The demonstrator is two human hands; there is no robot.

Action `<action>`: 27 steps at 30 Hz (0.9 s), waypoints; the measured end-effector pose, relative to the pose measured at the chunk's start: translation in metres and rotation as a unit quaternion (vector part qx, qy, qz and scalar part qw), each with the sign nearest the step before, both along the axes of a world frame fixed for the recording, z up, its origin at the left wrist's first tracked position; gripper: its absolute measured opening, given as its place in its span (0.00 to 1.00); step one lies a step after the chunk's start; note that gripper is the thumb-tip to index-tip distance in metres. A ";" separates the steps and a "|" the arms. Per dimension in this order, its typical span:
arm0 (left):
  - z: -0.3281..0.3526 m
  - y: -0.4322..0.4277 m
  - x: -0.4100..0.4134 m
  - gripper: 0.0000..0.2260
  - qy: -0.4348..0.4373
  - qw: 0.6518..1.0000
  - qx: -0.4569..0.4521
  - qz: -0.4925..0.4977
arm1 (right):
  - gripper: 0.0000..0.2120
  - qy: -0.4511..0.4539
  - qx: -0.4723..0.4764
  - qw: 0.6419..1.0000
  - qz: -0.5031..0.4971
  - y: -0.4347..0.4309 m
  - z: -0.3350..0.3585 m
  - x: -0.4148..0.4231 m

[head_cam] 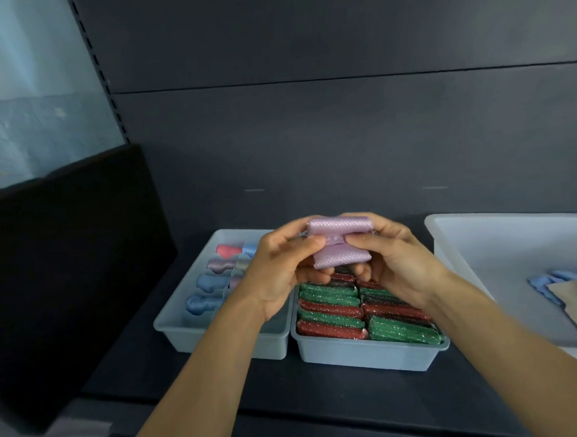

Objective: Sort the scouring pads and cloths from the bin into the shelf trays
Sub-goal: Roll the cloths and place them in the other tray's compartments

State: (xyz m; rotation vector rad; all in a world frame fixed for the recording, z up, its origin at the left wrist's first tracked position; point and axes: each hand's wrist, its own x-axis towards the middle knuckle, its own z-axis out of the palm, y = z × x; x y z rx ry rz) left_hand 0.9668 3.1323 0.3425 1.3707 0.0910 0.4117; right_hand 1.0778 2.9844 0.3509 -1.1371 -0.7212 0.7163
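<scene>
We have the pink cloth (340, 241) pinched at its middle by both hands, left hand (282, 267) and right hand (400, 263), thumbs close together, its 2 rolled ends running side to side. It hangs above and just right of the cloth tray (173, 323), over the pad tray (367, 356). Our guess is that it goes down and left, and the left hand sits nearer.

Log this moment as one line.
left hand and right hand: pinch pink cloth | pad tray: full | cloth tray: part filled | bin: cloths inside
</scene>
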 end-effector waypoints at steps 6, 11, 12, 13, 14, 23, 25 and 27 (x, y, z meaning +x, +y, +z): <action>-0.005 0.061 -0.022 0.13 0.044 0.997 -0.040 -0.053 | 0.17 0.023 -0.042 0.997 0.054 0.044 -0.003 -0.014; -0.004 0.122 -0.034 0.09 0.090 0.982 0.167 -0.015 | 0.03 -0.182 -0.120 0.976 -0.018 0.102 -0.011 -0.029; -0.007 0.134 -0.036 0.10 0.093 0.974 0.209 -0.006 | 0.05 -0.216 -0.129 0.968 -0.024 0.113 -0.016 -0.031; -0.011 0.145 -0.038 0.10 0.097 0.967 0.236 -0.005 | 0.07 -0.236 -0.142 0.961 -0.022 0.123 -0.021 -0.033; -0.015 0.156 -0.039 0.11 0.102 0.961 0.255 -0.013 | 0.09 -0.238 -0.165 0.957 -0.017 0.132 -0.026 -0.035; -0.071 0.184 -0.038 0.18 0.188 0.887 0.420 -0.042 | 0.10 -0.389 -0.406 0.827 -0.002 0.170 -0.073 -0.048; -0.077 0.183 -0.040 0.18 0.195 0.877 0.436 -0.050 | 0.10 -0.429 -0.440 0.789 -0.007 0.171 -0.074 -0.053; -0.081 0.183 -0.041 0.18 0.194 0.866 0.457 -0.058 | 0.10 -0.505 -0.462 0.729 -0.012 0.175 -0.074 -0.058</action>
